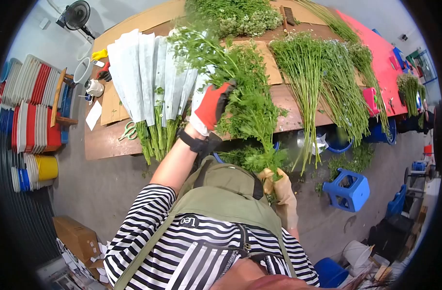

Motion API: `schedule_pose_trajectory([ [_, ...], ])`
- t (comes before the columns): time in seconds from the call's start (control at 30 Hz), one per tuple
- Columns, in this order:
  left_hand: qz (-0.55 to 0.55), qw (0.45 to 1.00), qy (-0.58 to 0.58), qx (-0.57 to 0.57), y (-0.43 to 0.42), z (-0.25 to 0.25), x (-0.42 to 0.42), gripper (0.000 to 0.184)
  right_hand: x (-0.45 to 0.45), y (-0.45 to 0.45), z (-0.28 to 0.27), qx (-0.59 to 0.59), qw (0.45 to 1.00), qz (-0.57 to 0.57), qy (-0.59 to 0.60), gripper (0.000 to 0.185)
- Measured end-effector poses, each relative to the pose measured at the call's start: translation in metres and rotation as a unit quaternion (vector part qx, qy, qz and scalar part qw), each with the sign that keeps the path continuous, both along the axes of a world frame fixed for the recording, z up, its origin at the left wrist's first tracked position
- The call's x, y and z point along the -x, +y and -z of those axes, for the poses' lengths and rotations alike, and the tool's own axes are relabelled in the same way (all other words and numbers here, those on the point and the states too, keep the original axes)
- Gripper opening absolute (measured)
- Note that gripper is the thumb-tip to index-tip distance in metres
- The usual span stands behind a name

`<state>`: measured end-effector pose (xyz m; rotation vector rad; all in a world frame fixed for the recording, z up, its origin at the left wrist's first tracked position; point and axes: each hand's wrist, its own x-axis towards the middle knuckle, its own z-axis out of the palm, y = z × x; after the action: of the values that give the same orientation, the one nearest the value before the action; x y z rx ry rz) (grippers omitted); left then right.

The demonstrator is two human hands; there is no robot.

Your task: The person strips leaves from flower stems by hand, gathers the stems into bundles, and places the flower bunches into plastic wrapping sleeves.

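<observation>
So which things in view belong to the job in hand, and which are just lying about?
Likely in the job: leafy greens at the left hand and right hand, wrapped bunches, flowering stems, green scissors.

Seemingly just lying about: blue stool, fan, cardboard box, yellow bucket.

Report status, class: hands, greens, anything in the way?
Left hand at leafy greens, grip unclear. Right hand holding lower end. Wrapped bunches lie close by.

Brown table [107,145] in front of me. On it: cardboard [151,19], white-wrapped bunches [146,77] to my left, green-handled scissors [128,131] just beside their stems, white-flowered stems [303,72] to my right, overhanging the near edge, white paper [94,115] left.
</observation>
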<state>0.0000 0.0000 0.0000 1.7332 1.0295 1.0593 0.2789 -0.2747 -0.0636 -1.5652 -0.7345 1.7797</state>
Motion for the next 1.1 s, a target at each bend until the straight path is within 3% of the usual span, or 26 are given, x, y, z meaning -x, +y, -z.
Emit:
schedule_pose_trajectory([
  [0.03,-0.026,0.974,-0.104,0.199,-0.008,-0.013,-0.016,0.05,0.002,0.006,-0.012,-0.047,0.999,0.004,0.005,0.052],
  [0.1,0.019,0.941,-0.19,0.28,-0.035,0.01,-0.01,0.041,0.046,0.014,-0.023,-0.106,0.993,0.038,0.047,0.046],
  [0.13,-0.023,0.896,-0.261,0.359,-0.062,-0.026,-0.037,0.037,0.049,0.024,-0.031,-0.123,0.989,0.063,0.048,0.045],
  [0.17,0.056,0.903,-0.194,0.38,-0.068,-0.029,-0.041,0.039,0.053,0.038,-0.039,-0.148,0.984,0.087,0.049,0.043],
  [0.2,0.065,0.915,-0.161,0.365,-0.079,-0.035,-0.048,0.04,0.055,0.047,-0.056,-0.162,0.978,0.12,0.05,0.046],
  [0.27,0.125,0.909,-0.183,0.353,-0.086,-0.033,-0.047,0.041,0.055,0.049,-0.057,-0.144,0.974,0.149,0.094,0.045],
  [0.33,0.082,0.918,-0.197,0.335,-0.067,0.013,-0.034,0.052,0.053,0.046,-0.063,-0.138,0.969,0.176,0.105,0.037],
  [0.43,0.08,0.86,-0.351,0.361,-0.047,-0.008,-0.006,0.047,0.042,0.03,-0.066,-0.09,0.982,0.155,0.062,0.032],
  [0.47,0.236,0.761,-0.462,0.39,-0.024,0.023,0.014,0.047,0.045,0.027,-0.071,-0.076,0.983,0.158,0.06,0.033],
  [0.53,0.263,0.84,-0.389,0.272,-0.017,0.024,0.033,0.048,0.046,0.025,-0.075,-0.051,0.99,0.12,0.054,0.034],
  [0.57,0.201,0.937,-0.244,0.146,-0.019,0.027,0.041,0.049,0.047,0.025,-0.076,-0.037,0.993,0.1,0.052,0.034],
  [0.6,0.111,0.99,-0.078,0.029,-0.022,0.026,0.048,0.05,0.05,0.024,-0.077,-0.045,0.993,0.089,0.057,0.031],
  [0.7,0.064,0.901,-0.316,0.289,-0.033,-0.055,0.029,0.048,0.048,0.019,-0.065,-0.084,0.996,0.019,0.024,0.029],
  [0.83,0.052,0.945,-0.267,0.182,-0.022,-0.035,0.033,0.044,0.037,0.033,-0.07,-0.078,0.991,-0.104,-0.042,0.045],
  [0.87,0.057,0.984,-0.162,0.038,-0.025,-0.037,0.037,0.042,0.039,0.035,-0.069,-0.134,0.981,-0.108,-0.089,0.052],
  [0.97,0.016,0.957,-0.176,0.23,-0.036,-0.083,0.031,0.041,0.058,0.047,-0.074,-0.294,0.941,-0.07,-0.155,0.072],
  [1.03,0.063,0.966,-0.179,0.177,-0.045,-0.079,0.026,0.041,0.086,0.064,-0.111,-0.392,0.914,0.028,-0.104,0.085],
  [1.1,0.102,0.975,-0.135,0.146,-0.051,-0.08,0.019,0.045,0.097,0.08,-0.122,-0.436,0.886,0.063,-0.147,0.088],
])
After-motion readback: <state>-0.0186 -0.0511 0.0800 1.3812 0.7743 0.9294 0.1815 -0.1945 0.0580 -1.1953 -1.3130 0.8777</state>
